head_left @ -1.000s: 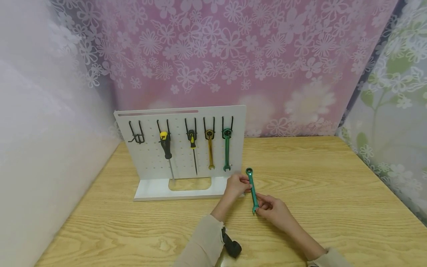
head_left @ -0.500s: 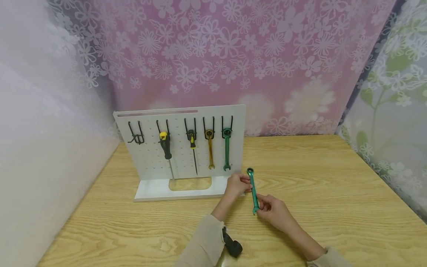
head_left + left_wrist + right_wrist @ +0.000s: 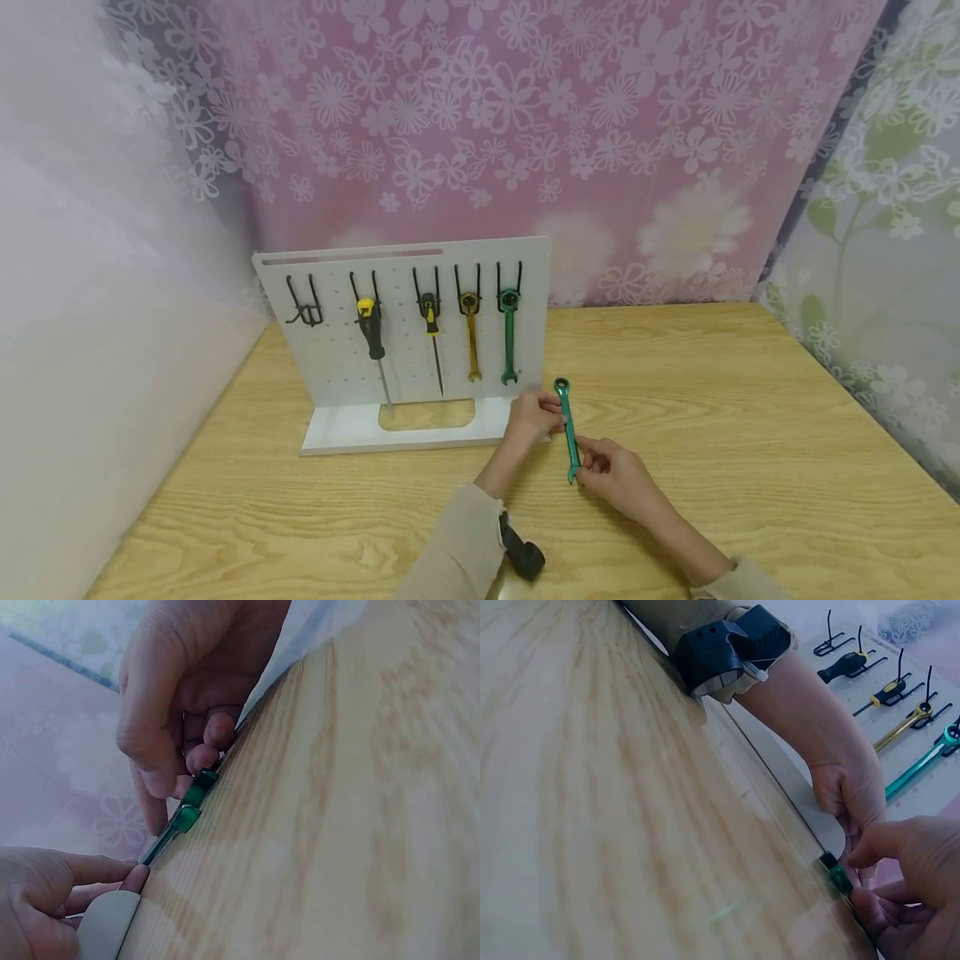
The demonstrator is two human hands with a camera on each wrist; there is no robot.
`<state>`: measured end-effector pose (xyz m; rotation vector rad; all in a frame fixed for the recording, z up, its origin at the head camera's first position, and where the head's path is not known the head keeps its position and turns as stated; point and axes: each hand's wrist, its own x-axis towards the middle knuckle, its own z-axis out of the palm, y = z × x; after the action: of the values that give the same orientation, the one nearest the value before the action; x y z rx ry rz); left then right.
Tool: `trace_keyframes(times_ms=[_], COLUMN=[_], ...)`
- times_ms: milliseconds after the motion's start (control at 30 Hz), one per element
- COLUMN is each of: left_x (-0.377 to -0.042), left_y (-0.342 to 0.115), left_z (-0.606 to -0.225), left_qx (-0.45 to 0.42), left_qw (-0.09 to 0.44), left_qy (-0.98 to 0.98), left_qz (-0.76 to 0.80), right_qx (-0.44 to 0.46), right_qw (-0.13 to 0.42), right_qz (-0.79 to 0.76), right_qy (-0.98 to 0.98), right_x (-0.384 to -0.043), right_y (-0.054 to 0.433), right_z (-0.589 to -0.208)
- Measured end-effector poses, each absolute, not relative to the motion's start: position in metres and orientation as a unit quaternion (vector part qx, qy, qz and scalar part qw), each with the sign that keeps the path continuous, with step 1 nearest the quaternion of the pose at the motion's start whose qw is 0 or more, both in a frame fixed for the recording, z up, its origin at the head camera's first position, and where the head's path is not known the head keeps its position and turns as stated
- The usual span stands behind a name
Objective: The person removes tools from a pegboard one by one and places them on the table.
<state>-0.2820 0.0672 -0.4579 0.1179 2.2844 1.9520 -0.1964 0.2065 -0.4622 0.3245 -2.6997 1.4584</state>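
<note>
A green combination wrench (image 3: pixel 569 433) lies at table level just right of the pegboard's base, ring end away from me and open end nearer. My left hand (image 3: pixel 529 421) pinches its shaft from the left with the fingertips. My right hand (image 3: pixel 619 482) grips it near the open end, thumb and fingers on either side. In the left wrist view the wrench (image 3: pixel 193 793) looks flat against the wood, between the fingers of both hands. The right wrist view shows only the wrench's open end (image 3: pixel 835 873); the fingers cover the rest.
A white pegboard (image 3: pixel 345 367) stands to the left. On its hooks hang a large screwdriver (image 3: pixel 372 329), a small screwdriver (image 3: pixel 432 321), a gold wrench (image 3: pixel 472 337) and another green wrench (image 3: pixel 510 337). The leftmost hook (image 3: pixel 306 310) bears no tool.
The view has shifted very slightly. Both hands and the wrench stay in nearly the same place.
</note>
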Motion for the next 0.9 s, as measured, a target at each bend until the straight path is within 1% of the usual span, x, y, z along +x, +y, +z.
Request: trace_keyframes(times_ms=[233,533,633,800,900], left_x=[-0.284,-0.289,-0.289,-0.285,-0.282], left_y=[0.065,0.060,0.057,0.051,0.043], left_z=[-0.459,-0.461,-0.458,-0.452,-0.447], left_qx=[0.061,0.092,0.102,0.112,0.128], left_qw=[0.039,-0.023,-0.014,0.022,0.024], left_qy=[0.770,0.807,0.786,0.740,0.735], left_qz=[0.634,0.583,0.609,0.663,0.666], right_qx=[0.048,0.057,0.064,0.062,0.057], right_qw=[0.045,0.054,0.058,0.058,0.048], right_qz=[0.544,0.596,0.605,0.618,0.624], right_qy=[-0.836,-0.799,-0.791,-0.782,-0.778], right_x=[-0.199,-0.202,-0.204,-0.200,-0.195], right_y=[0.207,0.207,0.207,0.208,0.208], right_z=[-0.463,-0.464,-0.463,-0.459,-0.454])
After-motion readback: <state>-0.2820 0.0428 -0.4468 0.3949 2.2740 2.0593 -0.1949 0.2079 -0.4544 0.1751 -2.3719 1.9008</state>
